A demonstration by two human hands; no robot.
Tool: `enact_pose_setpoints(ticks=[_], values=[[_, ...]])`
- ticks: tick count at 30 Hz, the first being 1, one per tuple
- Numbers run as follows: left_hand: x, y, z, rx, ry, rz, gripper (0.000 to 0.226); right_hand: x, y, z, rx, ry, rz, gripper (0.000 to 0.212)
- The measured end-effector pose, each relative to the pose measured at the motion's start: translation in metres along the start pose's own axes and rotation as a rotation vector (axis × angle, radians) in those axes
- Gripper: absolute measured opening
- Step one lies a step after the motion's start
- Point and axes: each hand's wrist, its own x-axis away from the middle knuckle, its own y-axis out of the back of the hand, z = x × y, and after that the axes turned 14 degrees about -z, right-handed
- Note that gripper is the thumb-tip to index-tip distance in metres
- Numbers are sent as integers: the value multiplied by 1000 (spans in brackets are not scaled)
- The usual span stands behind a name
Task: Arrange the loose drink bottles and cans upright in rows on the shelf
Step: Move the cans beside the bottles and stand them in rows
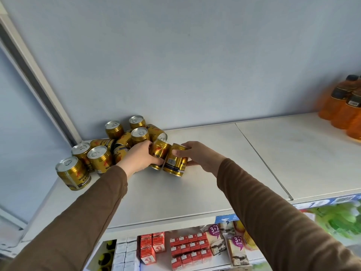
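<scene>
Several gold drink cans crowd the back left corner of the white top shelf (175,192). Some stand upright, like the front-left can (73,174); others lie tipped in the pile (156,133). My left hand (139,156) grips a tilted gold can (159,152) at the pile's right edge. My right hand (195,153) grips another tilted gold can (175,162) right beside it, thumb on the near side. The two held cans touch each other.
Orange drink bottles (343,106) with dark caps stand upright at the shelf's far right. A seam (261,159) divides the shelf into two panels. Below the shelf edge sit red cartons (187,249), white boxes and snack packs. A blue wall rises behind.
</scene>
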Motion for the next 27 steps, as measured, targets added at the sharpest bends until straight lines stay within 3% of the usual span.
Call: enact_pose_setpoints(ticks=[8,15,20,27], values=[[12,-17,4,303,41,-55,77,11,23,3,103,50,-23,60],[16,-40,-35,581,-31,-30,76,30,77,12,110,182,-189,61],[19,-69,-84,660,-78,-17,72,46,129,7,174,307,-360,60],[28,-119,-185,715,-131,49,73,65,233,-12,263,398,-450,56]])
